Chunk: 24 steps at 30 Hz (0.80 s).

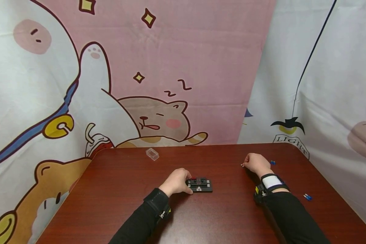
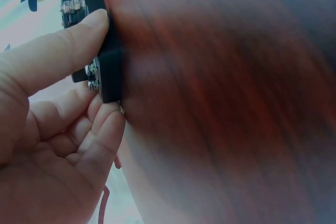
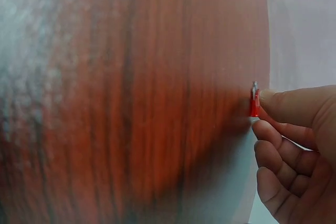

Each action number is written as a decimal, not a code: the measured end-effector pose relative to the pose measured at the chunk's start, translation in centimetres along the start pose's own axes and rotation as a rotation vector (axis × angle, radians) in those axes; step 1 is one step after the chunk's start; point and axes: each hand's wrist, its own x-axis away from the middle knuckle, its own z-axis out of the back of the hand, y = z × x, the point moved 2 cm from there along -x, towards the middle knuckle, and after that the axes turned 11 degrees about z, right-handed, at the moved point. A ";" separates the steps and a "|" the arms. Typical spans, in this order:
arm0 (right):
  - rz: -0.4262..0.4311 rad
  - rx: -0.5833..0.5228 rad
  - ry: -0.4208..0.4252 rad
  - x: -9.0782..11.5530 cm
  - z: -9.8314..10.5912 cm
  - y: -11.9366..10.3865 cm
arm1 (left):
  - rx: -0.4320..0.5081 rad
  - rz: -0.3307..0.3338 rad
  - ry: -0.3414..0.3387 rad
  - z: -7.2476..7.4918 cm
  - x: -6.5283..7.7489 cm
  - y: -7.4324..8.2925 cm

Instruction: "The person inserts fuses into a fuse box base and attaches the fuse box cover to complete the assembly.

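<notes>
In the head view my left hand (image 1: 177, 182) holds the left end of a black terminal block (image 1: 202, 186) with metal screws and a red part on its far side. From the left wrist view, the thumb presses one long side of that black base (image 2: 111, 74), and fingers curl by its end. Farther right, my right hand (image 1: 257, 163) is low over the table. Its thumb and fingers pinch a small red plastic piece (image 3: 255, 107) with a metal end, seen edge-on in the right wrist view. The fingertips partly cover it.
A small clear plastic box (image 1: 152, 154) lies near the table's back edge. One small blue piece (image 1: 272, 162) is just beyond the right hand, and another blue piece (image 1: 307, 197) with pale prongs lies right of the right forearm. A printed cloth (image 1: 219, 74) hangs behind the table.
</notes>
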 end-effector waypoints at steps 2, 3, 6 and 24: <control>-0.009 0.003 -0.006 0.0 -0.1 0.0 | 0.000 -0.002 0.002 0.0 0.0 0.0; -0.012 0.006 -0.009 -0.1 -0.1 0.0 | 0.001 -0.003 0.003 0.0 0.0 0.0; -0.019 0.013 -0.010 -0.2 -0.2 0.0 | 0.001 -0.005 0.006 0.1 0.1 0.0; -0.021 0.071 -0.031 -0.8 -0.3 -0.3 | 0.011 -0.009 0.009 0.2 0.1 0.1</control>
